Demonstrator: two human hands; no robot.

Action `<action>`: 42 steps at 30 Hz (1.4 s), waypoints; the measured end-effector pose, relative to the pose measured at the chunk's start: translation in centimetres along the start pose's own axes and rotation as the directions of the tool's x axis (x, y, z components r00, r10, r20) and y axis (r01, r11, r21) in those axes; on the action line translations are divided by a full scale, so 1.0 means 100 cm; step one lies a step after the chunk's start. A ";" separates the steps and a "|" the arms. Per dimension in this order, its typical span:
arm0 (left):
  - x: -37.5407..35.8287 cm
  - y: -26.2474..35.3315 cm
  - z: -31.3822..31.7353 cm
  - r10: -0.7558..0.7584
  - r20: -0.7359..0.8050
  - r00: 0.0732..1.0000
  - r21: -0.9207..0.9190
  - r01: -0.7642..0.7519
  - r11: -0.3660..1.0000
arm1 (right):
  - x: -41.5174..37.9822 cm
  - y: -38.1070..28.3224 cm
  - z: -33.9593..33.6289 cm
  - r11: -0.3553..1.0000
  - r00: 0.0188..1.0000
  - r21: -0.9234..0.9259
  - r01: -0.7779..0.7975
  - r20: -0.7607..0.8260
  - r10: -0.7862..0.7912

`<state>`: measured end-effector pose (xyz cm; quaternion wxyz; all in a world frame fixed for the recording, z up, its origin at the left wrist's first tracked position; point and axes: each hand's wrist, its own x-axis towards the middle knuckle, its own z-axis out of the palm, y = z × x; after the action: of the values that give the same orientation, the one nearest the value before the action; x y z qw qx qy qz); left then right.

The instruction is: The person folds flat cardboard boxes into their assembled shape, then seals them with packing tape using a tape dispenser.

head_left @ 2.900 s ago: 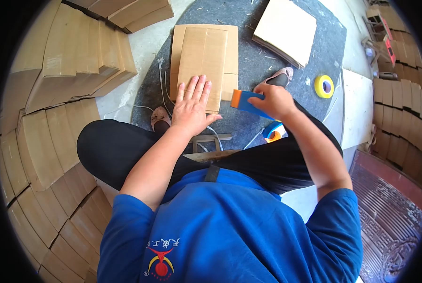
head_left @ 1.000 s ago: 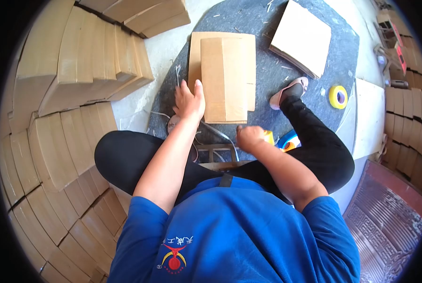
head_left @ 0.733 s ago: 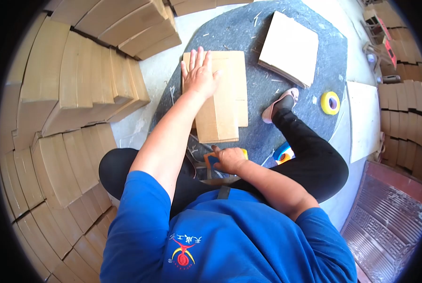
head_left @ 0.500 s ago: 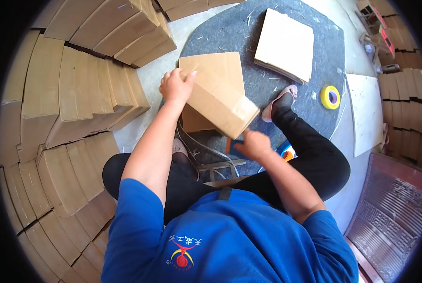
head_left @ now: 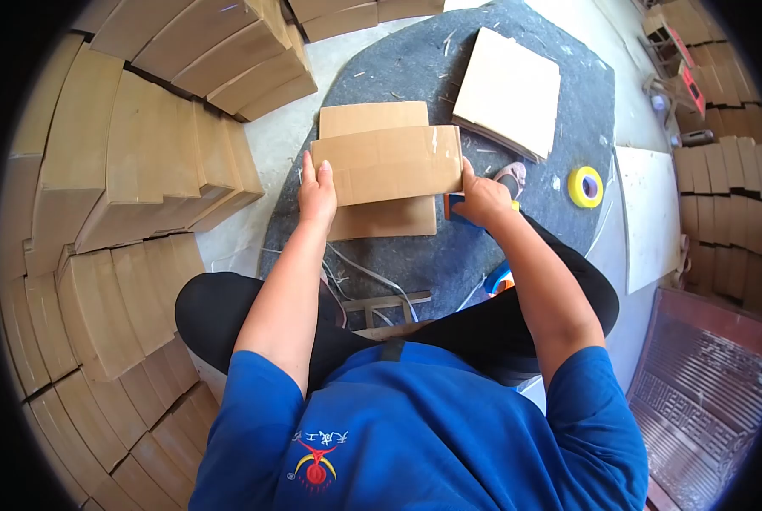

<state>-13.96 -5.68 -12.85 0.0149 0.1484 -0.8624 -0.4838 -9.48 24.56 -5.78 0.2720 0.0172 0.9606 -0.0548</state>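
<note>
A closed cardboard box (head_left: 388,166) is held level between my two hands. My left hand (head_left: 317,192) grips its left end, thumb on the near side and fingers along the end. My right hand (head_left: 485,200) is closed round a blue and orange tape dispenser (head_left: 459,210), mostly hidden by the hand, and its fingers touch the box's right end. Beneath the box lies a flat piece of cardboard (head_left: 381,223), showing at the far and near sides.
Stacked cartons (head_left: 142,162) wall the left side. A pile of flat cardboard (head_left: 508,94) and a yellow tape roll (head_left: 585,186) lie on the dark mat (head_left: 381,85). A blue and orange object (head_left: 500,279) sits by my right leg. Loose straps (head_left: 372,277) run near my feet.
The box has turned from slanted to nearly level across me. My right hand has moved up and forward with the tape dispenser to the box's right end; my left hand has shifted lower.
</note>
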 end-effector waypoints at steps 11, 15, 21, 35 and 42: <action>-0.022 -0.010 0.004 -0.374 -0.036 0.927 -0.514 0.303 0.802 | -0.002 -0.003 0.008 0.991 0.998 0.121 0.057 -0.021 -0.055; -0.024 0.000 -0.010 -0.457 0.105 0.883 -0.627 0.415 0.659 | -0.016 -0.002 -0.022 0.988 0.980 -0.123 0.097 0.185 -0.073; -0.019 0.009 -0.032 -0.457 -0.170 0.873 -0.461 0.340 0.820 | -0.061 -0.012 -0.088 0.971 0.950 0.019 0.239 0.201 -0.238; -0.074 0.092 -0.076 0.136 0.685 0.715 -0.656 0.525 0.542 | -0.083 -0.058 -0.112 0.587 0.896 0.721 0.368 -0.106 -0.432; -0.084 0.075 -0.056 0.039 0.796 0.604 -0.602 0.784 0.151 | -0.073 -0.055 -0.095 0.553 0.924 0.759 0.345 -0.172 -0.341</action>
<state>-6.80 -4.38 -2.57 -0.3369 0.1608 -0.2599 -0.8906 -8.57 20.17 6.64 0.2194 -0.0544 0.8266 -0.5153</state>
